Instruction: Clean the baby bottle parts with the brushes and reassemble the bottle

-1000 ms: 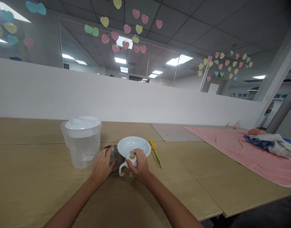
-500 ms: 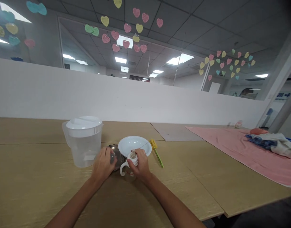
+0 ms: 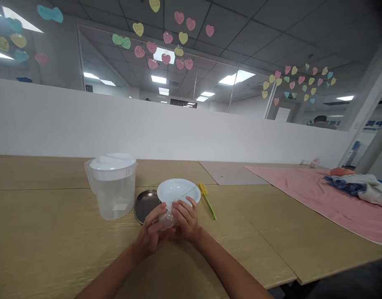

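Observation:
A clear, rounded object (image 3: 167,219), perhaps a small transparent container, is held between both hands. My left hand (image 3: 151,232) wraps its left side, and my right hand (image 3: 186,219) grips its right side with bent fingers. Just beyond the hands is a white bowl (image 3: 175,189) with a thin line across it. The round dark metal dish (image 3: 145,204) lies to the left of the bowl, close to my left hand. What was the white hooked piece cannot be made out behind the fingers.
A lidded translucent pitcher (image 3: 114,191) stands at the left. Right of the bowl lies a yellow and green utensil (image 3: 208,203). A pink cloth (image 3: 303,191) with folded fabrics (image 3: 349,187) covers the right side. A white partition (image 3: 178,133) runs behind the table.
My left hand has moved right from the metal dish to the clear object beside my right hand, uncovering the dish. The white hooked piece is no longer visible.

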`<state>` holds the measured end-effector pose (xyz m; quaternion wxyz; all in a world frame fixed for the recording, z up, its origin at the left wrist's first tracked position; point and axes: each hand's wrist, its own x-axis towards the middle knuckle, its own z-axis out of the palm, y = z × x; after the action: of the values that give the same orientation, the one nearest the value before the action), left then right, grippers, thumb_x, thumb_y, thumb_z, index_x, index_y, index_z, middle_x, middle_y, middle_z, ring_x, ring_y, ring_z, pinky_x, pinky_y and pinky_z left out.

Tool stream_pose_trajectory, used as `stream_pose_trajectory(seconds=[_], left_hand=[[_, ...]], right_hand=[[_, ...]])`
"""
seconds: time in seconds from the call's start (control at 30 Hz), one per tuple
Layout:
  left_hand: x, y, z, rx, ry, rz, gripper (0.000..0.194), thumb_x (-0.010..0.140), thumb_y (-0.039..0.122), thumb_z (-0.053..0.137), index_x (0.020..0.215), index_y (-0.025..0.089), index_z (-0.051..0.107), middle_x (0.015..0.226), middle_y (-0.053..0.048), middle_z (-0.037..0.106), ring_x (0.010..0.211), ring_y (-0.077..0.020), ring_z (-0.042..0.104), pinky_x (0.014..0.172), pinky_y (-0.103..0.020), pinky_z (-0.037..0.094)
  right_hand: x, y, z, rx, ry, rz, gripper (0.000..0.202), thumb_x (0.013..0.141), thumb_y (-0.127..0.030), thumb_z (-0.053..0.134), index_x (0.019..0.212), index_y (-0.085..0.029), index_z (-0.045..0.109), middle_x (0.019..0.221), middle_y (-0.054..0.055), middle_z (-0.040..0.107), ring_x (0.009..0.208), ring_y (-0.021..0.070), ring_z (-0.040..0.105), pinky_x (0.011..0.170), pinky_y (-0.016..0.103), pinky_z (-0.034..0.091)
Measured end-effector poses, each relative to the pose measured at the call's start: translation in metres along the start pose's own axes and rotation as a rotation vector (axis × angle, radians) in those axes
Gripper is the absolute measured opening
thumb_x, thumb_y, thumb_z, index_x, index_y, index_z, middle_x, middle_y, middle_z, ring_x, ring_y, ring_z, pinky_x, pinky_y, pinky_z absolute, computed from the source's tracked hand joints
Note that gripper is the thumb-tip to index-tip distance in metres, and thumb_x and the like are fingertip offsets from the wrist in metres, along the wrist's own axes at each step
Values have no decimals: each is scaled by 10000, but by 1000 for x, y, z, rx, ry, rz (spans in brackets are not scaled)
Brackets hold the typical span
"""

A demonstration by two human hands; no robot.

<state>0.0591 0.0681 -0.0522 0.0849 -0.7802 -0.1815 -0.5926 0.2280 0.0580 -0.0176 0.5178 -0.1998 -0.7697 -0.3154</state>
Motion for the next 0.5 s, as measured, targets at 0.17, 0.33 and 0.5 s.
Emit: stream_pose_trajectory(seconds=[0.17, 0.33, 0.5], left_hand=[[20, 8, -6, -7, -47, 48, 542, 815, 268, 557, 1275, 179, 282, 1358, -216, 358, 1269, -328, 387, 959, -521, 433], [22, 6, -1, 23, -171, -59, 638, 856, 215, 442, 1404, 139, 123, 1342, -207, 423, 1261, -293, 412, 995, -464, 414], [16, 6, 4, 41, -261, -174, 664, 867, 243, 431, 1422, 141, 83, 1268, -191, 512, 1163, -263, 520, 923, -404, 479]], right_hand=[[8, 3, -1, -34, 123, 112, 546, 849, -371, 505, 1323, -206, 290, 1061, 114, 623, 984, 239, 600, 926, 528, 378], [12, 5, 1, -61, 66, 315, 547, 807, -389, 545, 1273, -194, 336, 1006, 102, 624, 920, 254, 604, 950, 563, 334], [12, 2, 2, -58, -19, 418, 480, 778, -380, 560, 1205, -204, 428, 918, 71, 628, 828, 235, 598, 937, 559, 327]])
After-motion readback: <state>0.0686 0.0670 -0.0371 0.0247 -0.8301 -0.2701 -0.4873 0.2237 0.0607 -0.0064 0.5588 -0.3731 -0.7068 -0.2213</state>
